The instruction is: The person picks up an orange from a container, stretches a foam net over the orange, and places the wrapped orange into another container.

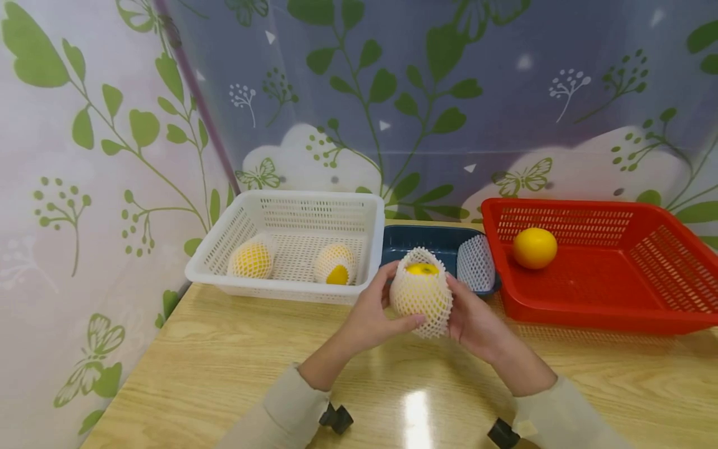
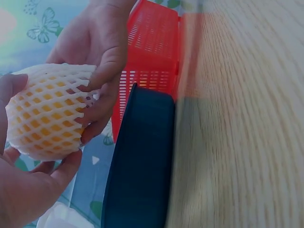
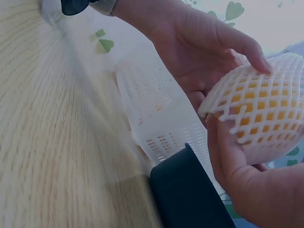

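Observation:
Both hands hold a round yellow fruit (image 1: 422, 269) in a white foam net sleeve (image 1: 417, 302), raised in front of the dark blue tray. Its top shows through the sleeve's open upper end. My left hand (image 1: 370, 318) grips the left side, the thumb lying across the front of the net. On the opposite side, my right hand (image 1: 477, 324) grips the sleeve, part of its fingers hidden behind the fruit. In the right wrist view, the right fingers (image 3: 225, 147) are at the sleeve's lower edge, while the left thumb (image 3: 259, 59) presses on the net from above.
A white basket (image 1: 291, 290) at left contains two netted yellow fruits (image 1: 252, 260). Behind the hands, the dark blue tray (image 1: 426, 234) holds an empty foam net (image 1: 477, 263). The red basket (image 1: 594, 318) at right has one bare yellow fruit (image 1: 535, 248). A patterned curtain (image 1: 359, 125) hangs behind.

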